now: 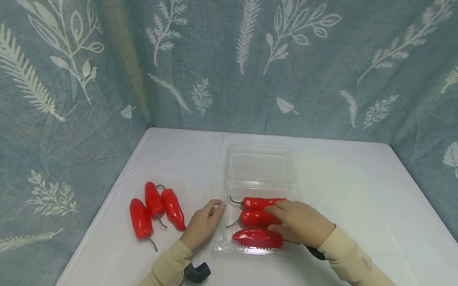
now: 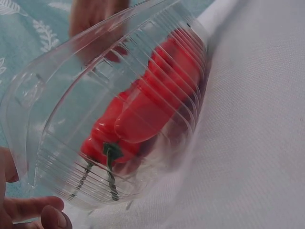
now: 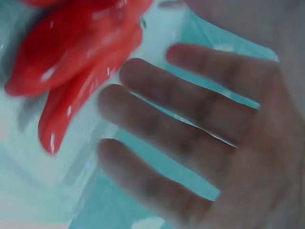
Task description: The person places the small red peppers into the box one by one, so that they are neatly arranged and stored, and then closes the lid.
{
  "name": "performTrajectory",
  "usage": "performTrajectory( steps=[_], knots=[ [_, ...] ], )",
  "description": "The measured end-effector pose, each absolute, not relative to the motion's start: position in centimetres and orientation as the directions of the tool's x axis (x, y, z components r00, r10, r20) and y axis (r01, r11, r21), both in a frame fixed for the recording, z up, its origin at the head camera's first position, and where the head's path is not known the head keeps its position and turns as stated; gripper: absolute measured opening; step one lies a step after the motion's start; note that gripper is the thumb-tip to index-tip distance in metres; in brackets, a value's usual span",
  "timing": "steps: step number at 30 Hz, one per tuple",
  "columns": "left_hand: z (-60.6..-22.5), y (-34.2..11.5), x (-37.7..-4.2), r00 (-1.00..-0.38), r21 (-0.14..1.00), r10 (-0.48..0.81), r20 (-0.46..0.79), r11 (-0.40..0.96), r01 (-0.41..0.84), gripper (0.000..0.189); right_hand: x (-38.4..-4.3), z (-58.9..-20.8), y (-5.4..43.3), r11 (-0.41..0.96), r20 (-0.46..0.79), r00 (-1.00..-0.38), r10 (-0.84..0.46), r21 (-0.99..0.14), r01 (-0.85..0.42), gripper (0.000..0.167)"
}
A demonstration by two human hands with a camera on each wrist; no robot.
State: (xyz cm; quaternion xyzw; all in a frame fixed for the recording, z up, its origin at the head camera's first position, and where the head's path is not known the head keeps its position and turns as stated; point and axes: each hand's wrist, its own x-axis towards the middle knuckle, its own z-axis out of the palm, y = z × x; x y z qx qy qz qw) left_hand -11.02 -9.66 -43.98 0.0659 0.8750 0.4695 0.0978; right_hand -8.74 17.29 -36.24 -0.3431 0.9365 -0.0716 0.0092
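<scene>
Three red peppers lie in the base of a clear plastic clamshell box: a back pepper, a middle pepper and a front pepper. The back and middle stems point left, the front one right. My right hand is over the box's right side, covering part of the middle pepper in the head view. Its fingers are extended and spread beside the peppers in the right wrist view, pinching none. At the box's left edge, my left hand touches the rim with its fingertips.
The box's lid lies folded back behind the base. Three more red peppers lie at the left of the white table: a left pepper, a middle one and a right one. A patterned blue-green curtain hangs behind.
</scene>
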Motion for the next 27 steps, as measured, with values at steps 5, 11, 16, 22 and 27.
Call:
performTrajectory(
  steps=[5, 11, 16, 22, 27],
  knots=[
    [-44.1, -9.6, -11.1, -0.973, 0.831, 0.205, -0.104, 0.556, 0.028, 0.034, -8.8, -36.0, 19.5, 0.865, 0.183, -0.886, -0.426, -0.203, -0.458, 0.048],
    [-44.1, -9.6, -11.0, -0.974, 0.826, 0.202, -0.103, 0.562, 0.029, 0.035, -9.6, -37.8, 21.2, 0.899, 0.228, -0.969, -0.094, -0.398, -0.181, 0.053],
    [-44.3, -9.6, -11.0, -0.973, 0.822, 0.201, -0.111, 0.569, 0.024, 0.036, -10.9, -39.5, 22.5, 0.79, -0.021, -0.999, 0.039, -0.612, 0.043, 0.06],
    [-44.3, -9.5, -11.0, -0.972, 0.82, 0.206, -0.115, 0.572, 0.024, 0.036, -12.1, -41.5, 22.8, 0.567, -0.295, -0.955, 0.033, -0.782, 0.261, 0.062],
    [-44.2, -9.5, -11.2, -0.974, 0.818, 0.201, -0.108, 0.574, 0.028, 0.034, -12.6, -42.3, 22.2, 0.502, -0.282, -0.96, -0.006, -0.831, 0.241, 0.058]
  ],
)
